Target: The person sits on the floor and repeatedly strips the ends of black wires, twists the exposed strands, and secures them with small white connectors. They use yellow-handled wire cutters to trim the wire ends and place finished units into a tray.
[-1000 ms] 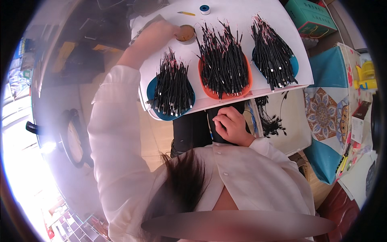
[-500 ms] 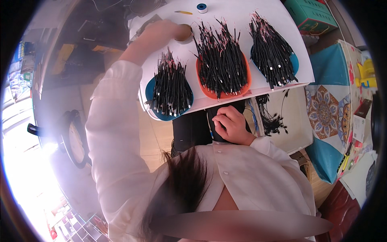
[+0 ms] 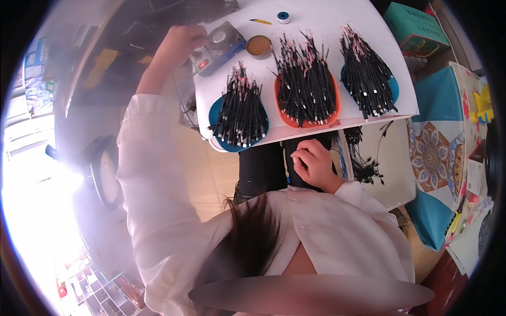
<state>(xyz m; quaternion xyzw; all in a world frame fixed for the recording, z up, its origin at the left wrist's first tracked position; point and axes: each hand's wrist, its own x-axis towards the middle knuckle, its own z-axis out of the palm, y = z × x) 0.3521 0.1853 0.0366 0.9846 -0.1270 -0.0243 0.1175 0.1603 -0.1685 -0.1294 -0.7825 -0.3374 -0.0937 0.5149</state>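
My left hand point(image 3: 185, 46) is at the far left edge of the table, beside a small grey and blue electric box point(image 3: 225, 48) with a round metal top and a lit red switch. Its fingers are bent together against the box's left side; what they hold, if anything, is hidden. My right hand point(image 3: 315, 164) lies on my lap with its fingers curled in, holding nothing visible. Between my arms, black cables with bare pinkish wire ends and metal plugs fill a left blue tray point(image 3: 215, 117), an orange tray point(image 3: 336, 108) and a right blue tray point(image 3: 394, 89).
A round tin point(image 3: 259, 46) of amber material stands right of the box. Behind it are a yellow knife point(image 3: 260, 21) and a blue and white spool point(image 3: 283, 18). More black cables point(image 3: 365, 163) lie in a pale bin under the table. A green carton point(image 3: 416, 29) stands far right.
My left hand has drawn back leftward from over the tin and box, uncovering both. The view has shifted slightly, while my right hand stays on my lap.
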